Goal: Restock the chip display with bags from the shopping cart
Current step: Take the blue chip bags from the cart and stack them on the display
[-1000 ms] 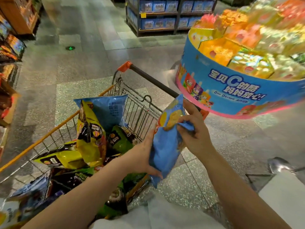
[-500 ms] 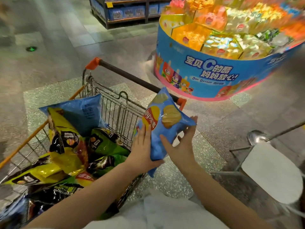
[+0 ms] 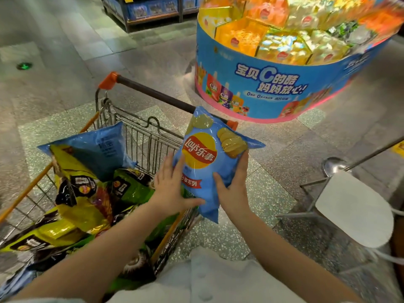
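A blue Lay's chip bag (image 3: 207, 171) is upright in the air just right of the shopping cart (image 3: 140, 127), its logo facing me. My left hand (image 3: 170, 189) lies flat against its left side, fingers straight and thumb across the lower front. My right hand (image 3: 234, 189) holds its right edge, thumb on the front and fingers curled along the side. Inside the cart lie another blue bag (image 3: 102, 149), a yellow bag (image 3: 80, 211) and a green bag (image 3: 133, 189), with several more underneath.
A round blue display bin (image 3: 273, 84) filled with yellow and orange snack packs stands ahead on the right. The cart's dark handle bar (image 3: 153, 95) points toward it. A white-seated metal chair (image 3: 354, 211) is close at right. Blue shelving (image 3: 153, 9) stands at the back.
The blue bag has turned from edge-on to face me and rose slightly. My left hand moved from its bottom to its left side, and my right hand shifted to the right edge. The view swung right.
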Action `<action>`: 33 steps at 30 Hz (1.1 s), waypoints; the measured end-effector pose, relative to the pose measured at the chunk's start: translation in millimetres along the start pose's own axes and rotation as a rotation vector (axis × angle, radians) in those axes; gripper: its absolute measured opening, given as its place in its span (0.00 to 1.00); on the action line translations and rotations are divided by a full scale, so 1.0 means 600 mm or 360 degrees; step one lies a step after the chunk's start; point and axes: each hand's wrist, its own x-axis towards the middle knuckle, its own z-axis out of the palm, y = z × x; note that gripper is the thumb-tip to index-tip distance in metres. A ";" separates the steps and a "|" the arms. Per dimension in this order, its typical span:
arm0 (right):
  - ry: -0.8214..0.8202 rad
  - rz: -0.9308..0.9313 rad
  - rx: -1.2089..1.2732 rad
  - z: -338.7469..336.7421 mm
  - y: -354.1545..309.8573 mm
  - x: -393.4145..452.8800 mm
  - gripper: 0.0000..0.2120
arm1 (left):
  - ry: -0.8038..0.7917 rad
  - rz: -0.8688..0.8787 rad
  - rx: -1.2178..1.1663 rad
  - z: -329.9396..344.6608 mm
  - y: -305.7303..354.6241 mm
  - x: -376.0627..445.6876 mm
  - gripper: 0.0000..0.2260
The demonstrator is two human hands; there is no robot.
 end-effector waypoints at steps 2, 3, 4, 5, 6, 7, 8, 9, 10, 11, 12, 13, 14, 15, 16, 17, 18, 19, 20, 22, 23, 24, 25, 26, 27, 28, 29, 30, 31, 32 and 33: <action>-0.0014 -0.0026 0.0013 -0.007 0.011 0.002 0.41 | -0.0024 -0.0053 -0.0033 -0.018 -0.021 0.025 0.62; -0.0020 -0.0028 0.0029 -0.009 0.016 0.003 0.41 | -0.0047 -0.0037 -0.0060 -0.023 -0.030 0.038 0.63; -0.0027 -0.0022 0.0043 -0.012 0.021 0.003 0.40 | -0.0101 0.0003 -0.0111 -0.024 -0.038 0.048 0.63; -0.0025 -0.0023 0.0032 -0.014 0.026 0.002 0.39 | -0.0170 0.0066 -0.0198 -0.023 -0.043 0.055 0.62; -0.0022 -0.0034 -0.0001 -0.015 0.027 0.002 0.38 | -0.0226 0.0125 -0.0298 -0.019 -0.048 0.059 0.61; -0.0025 -0.0047 -0.0028 -0.017 0.028 0.002 0.37 | -0.0255 0.0157 -0.0368 -0.015 -0.051 0.060 0.60; -0.0037 -0.0061 -0.0055 -0.019 0.027 0.003 0.37 | -0.0252 0.0168 -0.0398 -0.014 -0.050 0.059 0.59; -0.0050 -0.0088 -0.0096 -0.021 0.025 0.004 0.37 | -0.0234 0.0171 -0.0395 -0.015 -0.047 0.057 0.59; -0.0057 -0.0119 -0.0154 -0.023 0.024 0.002 0.37 | -0.0208 0.0179 -0.0377 -0.018 -0.040 0.054 0.59; -0.0050 -0.0150 -0.0210 -0.025 0.022 -0.001 0.37 | -0.0184 0.0188 -0.0357 -0.022 -0.032 0.052 0.59; -0.0026 -0.0186 -0.0261 -0.026 0.021 -0.006 0.37 | -0.0172 0.0185 -0.0336 -0.023 -0.028 0.051 0.60; 0.0019 -0.0254 -0.0297 -0.025 0.023 -0.013 0.38 | -0.0169 0.0175 -0.0323 -0.023 -0.024 0.049 0.61; 0.0063 -0.0351 -0.0319 -0.023 0.027 -0.021 0.38 | -0.0170 0.0160 -0.0314 -0.023 -0.021 0.047 0.61; 0.0072 -0.0452 -0.0352 -0.020 0.036 -0.029 0.39 | -0.0160 0.0151 -0.0298 -0.022 -0.019 0.046 0.61; 0.0047 -0.0517 -0.0393 -0.016 0.045 -0.036 0.40 | -0.0140 0.0152 -0.0275 -0.020 -0.018 0.045 0.61; -0.0006 -0.0533 -0.0422 -0.013 0.055 -0.040 0.41 | -0.0123 0.0148 -0.0252 -0.017 -0.017 0.045 0.61; -0.0051 -0.0532 -0.0439 -0.011 0.063 -0.040 0.42 | -0.0106 0.0146 -0.0241 -0.014 -0.018 0.045 0.62; -0.0077 -0.0549 -0.0463 -0.011 0.066 -0.036 0.42 | -0.0100 0.0134 -0.0239 -0.012 -0.019 0.044 0.62; -0.0095 -0.0571 -0.0481 -0.012 0.069 -0.031 0.42 | -0.0111 0.0127 -0.0247 -0.013 -0.020 0.042 0.62; -0.0132 -0.0605 -0.0486 -0.014 0.073 -0.021 0.42 | -0.0182 0.0094 -0.0246 -0.021 -0.023 0.035 0.63; -0.0149 -0.0615 -0.0481 -0.014 0.074 -0.016 0.42 | -0.0218 0.0070 -0.0217 -0.027 -0.026 0.032 0.63; -0.0161 -0.0607 -0.0466 -0.014 0.075 -0.011 0.43 | -0.0232 0.0051 -0.0176 -0.030 -0.030 0.030 0.63; -0.0175 -0.0586 -0.0450 -0.013 0.077 -0.009 0.43 | -0.0230 0.0030 -0.0137 -0.032 -0.034 0.028 0.63; -0.0200 -0.0564 -0.0430 -0.014 0.078 -0.008 0.44 | -0.0231 0.0013 -0.0122 -0.032 -0.037 0.027 0.62; -0.0241 -0.0551 -0.0413 -0.015 0.079 -0.007 0.44 | -0.0250 -0.0010 -0.0142 -0.030 -0.040 0.026 0.62; -0.0291 -0.0539 -0.0396 -0.016 0.079 -0.007 0.45 | -0.0278 -0.0016 -0.0191 -0.026 -0.045 0.026 0.62; -0.0344 -0.0521 -0.0384 -0.018 0.079 -0.005 0.46 | -0.0306 -0.0019 -0.0250 -0.021 -0.049 0.026 0.63; -0.0392 -0.0500 -0.0376 -0.021 0.078 -0.003 0.47 | -0.0318 -0.0019 -0.0304 -0.016 -0.053 0.026 0.63; -0.0428 -0.0481 -0.0373 -0.024 0.076 -0.001 0.49 | -0.0314 -0.0029 -0.0342 -0.014 -0.053 0.025 0.64; -0.0454 -0.0466 -0.0369 -0.027 0.075 0.003 0.50 | -0.0300 -0.0041 -0.0376 -0.012 -0.051 0.024 0.65; -0.0470 -0.0459 -0.0359 -0.029 0.072 0.007 0.49 | -0.0276 -0.0054 -0.0415 -0.013 -0.046 0.022 0.64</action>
